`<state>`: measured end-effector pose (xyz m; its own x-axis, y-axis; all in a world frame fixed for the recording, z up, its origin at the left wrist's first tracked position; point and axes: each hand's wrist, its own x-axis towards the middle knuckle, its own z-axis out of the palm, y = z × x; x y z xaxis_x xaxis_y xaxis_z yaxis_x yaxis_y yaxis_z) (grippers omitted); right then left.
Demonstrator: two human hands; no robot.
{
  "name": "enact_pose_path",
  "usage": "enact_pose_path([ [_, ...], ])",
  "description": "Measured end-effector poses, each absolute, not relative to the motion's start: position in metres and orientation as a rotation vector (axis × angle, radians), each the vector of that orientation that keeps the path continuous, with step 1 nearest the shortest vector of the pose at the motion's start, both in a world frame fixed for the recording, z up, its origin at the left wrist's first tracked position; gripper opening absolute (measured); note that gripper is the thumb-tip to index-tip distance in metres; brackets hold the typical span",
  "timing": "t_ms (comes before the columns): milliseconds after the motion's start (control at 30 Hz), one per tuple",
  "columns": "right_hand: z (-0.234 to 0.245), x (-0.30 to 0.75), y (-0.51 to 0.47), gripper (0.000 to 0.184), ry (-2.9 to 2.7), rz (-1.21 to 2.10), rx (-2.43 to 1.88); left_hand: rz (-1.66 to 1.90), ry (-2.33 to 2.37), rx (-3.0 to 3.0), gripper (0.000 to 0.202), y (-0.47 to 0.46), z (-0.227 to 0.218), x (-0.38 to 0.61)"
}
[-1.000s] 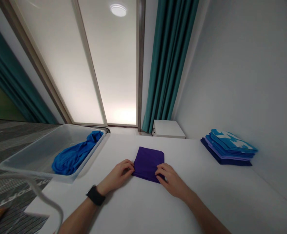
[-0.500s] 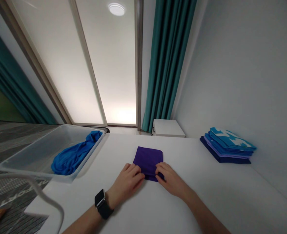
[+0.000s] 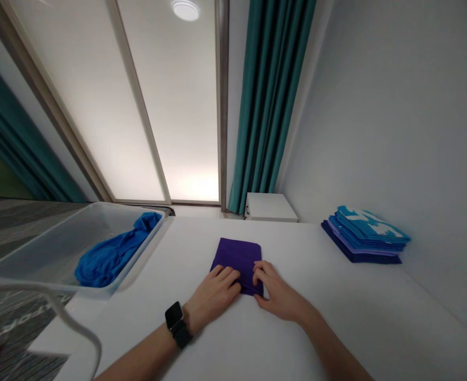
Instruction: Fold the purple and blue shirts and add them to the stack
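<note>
A purple cloth [image 3: 239,255], folded into a small flat rectangle, lies on the white table in front of me. My left hand [image 3: 219,288], below a wrist with a black watch [image 3: 177,323], rests over the cloth's near left part with its fingers laid on the fabric. At the near right corner, my right hand [image 3: 272,290] has its thumb and bent fingers closed on the cloth's edge. The part of the cloth beneath my left fingers is hidden.
A clear plastic bin [image 3: 30,254] with a crumpled blue cloth [image 3: 110,256] stands at the left. On the right, near the wall, sits a stack of folded blue and purple cloths [image 3: 364,235]. A grey cable-like tube [image 3: 69,317] curves at the lower left. Behind the table is a white cabinet [image 3: 271,206].
My left hand has slid slightly right and further over the cloth. My right hand stays at the right edge, its fingers shifted a little. The whole view has moved slightly.
</note>
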<state>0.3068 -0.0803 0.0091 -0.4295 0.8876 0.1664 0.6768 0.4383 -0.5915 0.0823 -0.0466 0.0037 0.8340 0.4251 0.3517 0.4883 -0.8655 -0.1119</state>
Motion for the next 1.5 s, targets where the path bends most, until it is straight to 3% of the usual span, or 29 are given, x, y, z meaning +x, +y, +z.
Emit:
enact_pose_path([
  [433, 0.009, 0.305, -0.081, 0.03, -2.248, 0.588, -1.31, -0.487, -0.723, -2.935, 0.007, -0.047, 0.007, 0.082],
  [1133, 0.022, 0.316, -0.079, 0.022, -2.301, 0.832, -1.249, -0.594, -0.742, -3.084, 0.011, -0.046, 0.016, 0.064],
  [1500, 0.018, 0.316, -0.078, 0.018, -2.253, 0.74, -1.214, -0.549, -0.802, -3.094, 0.017, -0.043, 0.023, 0.044],
])
